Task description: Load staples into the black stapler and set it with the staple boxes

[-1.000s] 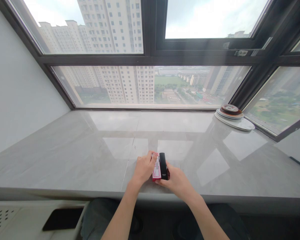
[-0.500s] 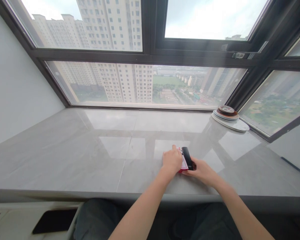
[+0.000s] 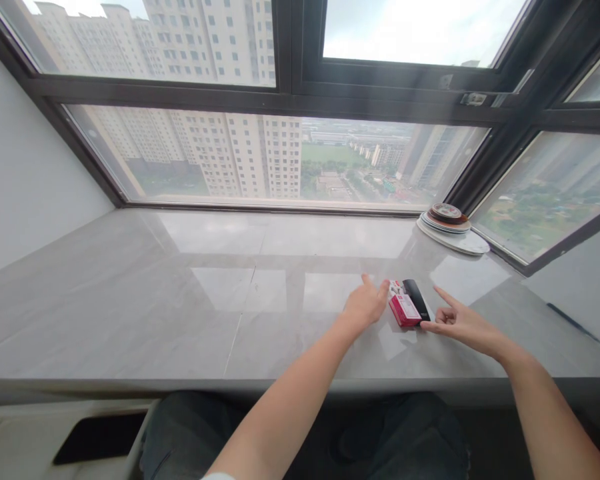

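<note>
A small red box with a white top [image 3: 405,311] lies on the grey stone sill, with a flat white-and-red piece [image 3: 395,289] behind it. Close along their right side is a black slim case-like object [image 3: 416,300]. My left hand [image 3: 367,303] is at the left of the group, thumb and forefinger apart, a fingertip by the white-and-red piece. On the other side, my right hand [image 3: 463,327] has its thumb tip at the near end of the black object; its forefinger points away and the other fingers curl. Neither hand grips anything.
A stack of round plates [image 3: 447,223] stands in the far right corner by the window frame. The stone sill [image 3: 155,320] stretches to the left, its front edge above my knees. A black flat rectangle [image 3: 100,438] is at the lower left.
Both hands have let go of the red box and black object and spread apart. These things now sit farther right in the view, which has shifted slightly.
</note>
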{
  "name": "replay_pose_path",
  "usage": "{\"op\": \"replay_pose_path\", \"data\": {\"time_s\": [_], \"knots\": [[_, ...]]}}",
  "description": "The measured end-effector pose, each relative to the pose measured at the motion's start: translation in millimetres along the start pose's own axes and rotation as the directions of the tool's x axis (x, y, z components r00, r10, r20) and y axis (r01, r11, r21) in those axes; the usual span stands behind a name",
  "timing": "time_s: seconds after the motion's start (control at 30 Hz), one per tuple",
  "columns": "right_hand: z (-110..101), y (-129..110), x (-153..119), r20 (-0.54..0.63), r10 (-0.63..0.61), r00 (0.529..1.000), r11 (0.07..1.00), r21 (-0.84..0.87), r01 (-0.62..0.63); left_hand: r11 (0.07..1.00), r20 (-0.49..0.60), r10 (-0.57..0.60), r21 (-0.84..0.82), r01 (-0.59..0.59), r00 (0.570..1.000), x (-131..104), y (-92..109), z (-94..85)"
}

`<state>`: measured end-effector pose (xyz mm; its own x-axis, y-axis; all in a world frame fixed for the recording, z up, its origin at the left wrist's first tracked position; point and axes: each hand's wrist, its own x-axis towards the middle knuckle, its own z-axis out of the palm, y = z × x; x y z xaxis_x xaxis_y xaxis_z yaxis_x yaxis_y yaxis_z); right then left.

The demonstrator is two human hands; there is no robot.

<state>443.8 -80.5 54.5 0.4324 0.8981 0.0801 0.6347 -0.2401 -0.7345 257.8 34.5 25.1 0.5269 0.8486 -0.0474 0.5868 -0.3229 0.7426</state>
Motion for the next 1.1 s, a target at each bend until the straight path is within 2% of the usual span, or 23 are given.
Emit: {"op": "replay_pose_path", "data": {"time_s": [0.07, 0.1, 0.13, 0.17, 0.23, 0.3, 0.33, 0.4, 0.47, 0.6, 1.1], "knots": [[-1, -9, -14, 0.135, -0.037, 0.99, 0.995, 0.095, 0.025, 1.0, -0.022, 0.003, -0.012, -0.004, 1.0, -20, -29, -19.8], [5, -16, -22, 0.101, -0.062, 0.993, 0.988, 0.144, 0.047, 1.0, -0.035, 0.009, -0.012, -0.009, 0.999, -34, -44, -31.4], [16, -26, -31, 0.064, -0.082, 0.995, 0.982, 0.176, 0.07, 1.0, -0.053, 0.008, -0.007, -0.009, 0.999, -49, -60, -43.6], [33, -37, -40, 0.074, -0.106, 0.992, 0.976, 0.197, 0.09, 1.0, -0.073, 0.011, 0.001, -0.011, 0.997, -66, -75, -55.9], [77, -60, -56, 0.164, -0.201, 0.966, 0.969, 0.18, 0.171, 0.999, -0.128, 0.024, 0.027, -0.021, 0.991, -103, -103, -79.2], [125, -80, -68, 0.287, -0.325, 0.901, 0.946, 0.081, 0.315, 0.997, -0.203, 0.04, 0.075, -0.025, 0.978, -140, -126, -97.4], [146, -87, -72, 0.304, -0.363, 0.881, 0.923, -0.011, 0.384, 0.985, -0.268, 0.085, 0.167, -0.041, 0.96, -156, -136, -103.6], [178, -94, -77, 0.309, -0.386, 0.869, 0.859, -0.222, 0.461, 0.947, -0.343, 0.137, 0.32, -0.022, 0.929, -180, -152, -109.8], [194, -95, -79, 0.296, -0.376, 0.878, 0.803, -0.369, 0.468, 0.911, -0.358, 0.155, 0.411, 0.006, 0.921, -192, -161, -109.5], [198, -89, -79, 0.298, -0.361, 0.884, 0.771, -0.438, 0.463, 0.892, -0.361, 0.138, 0.451, 0.043, 0.922, -192, -166, -104.0], [195, -88, -80, 0.294, -0.369, 0.882, 0.771, -0.432, 0.467, 0.899, -0.333, 0.12, 0.437, 0.04, 0.935, -192, -165, -107.4]]}}
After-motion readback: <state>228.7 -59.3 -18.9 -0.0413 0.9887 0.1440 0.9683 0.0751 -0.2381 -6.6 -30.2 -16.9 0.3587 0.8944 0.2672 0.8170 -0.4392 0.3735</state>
